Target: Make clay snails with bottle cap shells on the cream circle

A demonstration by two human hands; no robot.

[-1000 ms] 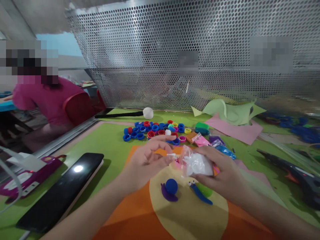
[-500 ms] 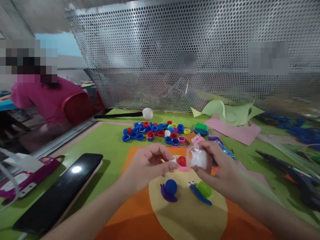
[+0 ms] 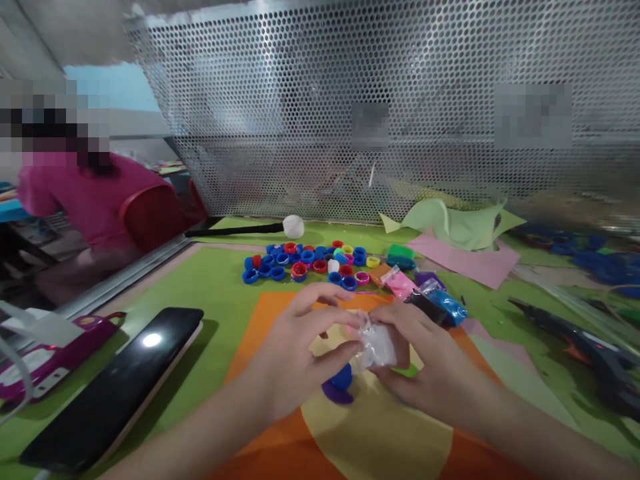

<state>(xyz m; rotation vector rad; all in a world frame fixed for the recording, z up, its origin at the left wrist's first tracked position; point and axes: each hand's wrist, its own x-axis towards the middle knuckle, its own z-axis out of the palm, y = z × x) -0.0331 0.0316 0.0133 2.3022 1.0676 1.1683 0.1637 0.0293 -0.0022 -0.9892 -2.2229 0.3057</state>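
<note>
My right hand [image 3: 417, 343] grips a clear plastic packet of white modelling clay [image 3: 381, 345] between thumb and fingers. At the packet's left end, the thumb and fingertips of my left hand [image 3: 310, 340] close on the plastic; whether a bit of clay is also between them is hidden. Below lies an orange sheet [image 3: 245, 347] with a pale yellow rounded shape [image 3: 380, 427] on it. A small purple clay snail with a blue shell [image 3: 341, 383] shows partly under my left hand. Of a second snail, only a piece of its lime-green shell [image 3: 407, 371] shows.
Several bottle caps [image 3: 300, 270] lie behind the sheet, beside coloured clay packets [image 3: 445, 307]. A phone [image 3: 115, 387] and a purple power strip [image 3: 65, 353] are at left. A glue gun [image 3: 585, 353] lies at right. Perforated metal [image 3: 300, 120] stands behind; a person in pink [image 3: 95, 193] sits left.
The packet has moved left and down, now covering the red shell and most of the green-shelled snail. My left fingers, which pinched a small white bit, have come to the packet's end.
</note>
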